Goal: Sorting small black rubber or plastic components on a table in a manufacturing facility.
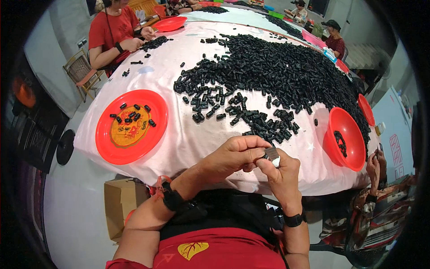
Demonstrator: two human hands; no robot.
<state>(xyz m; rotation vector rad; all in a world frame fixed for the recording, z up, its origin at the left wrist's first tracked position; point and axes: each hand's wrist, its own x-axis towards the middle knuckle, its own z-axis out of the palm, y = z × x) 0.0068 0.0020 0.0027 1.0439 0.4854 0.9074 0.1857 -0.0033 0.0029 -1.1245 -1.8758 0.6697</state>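
Both hands meet just off the near edge of the counter (188,139), over the person's lap. The left hand (233,154) curls in from the left, its fingertips pressed onto a small dark part (271,155) with a pale, shiny end, while the right hand (282,172) pinches the same piece from below between thumb and forefinger. Held this close and high, the part sits squarely under the eyes, which suits fine fingering better than working flat on the cloth.

A great heap of small black pieces (277,71) spreads across the middle and far side of the white-covered counter, its near fringe thinning out within easy reach of the hands. A red plate (132,125) with a yellow centre lies toward the left edge holding only a few pieces (likely a separate lot, kept apart from the heap). A red bowl (344,139) tilts at the right edge with a handful inside. Another person in a red shirt (112,31) works at the far left corner.
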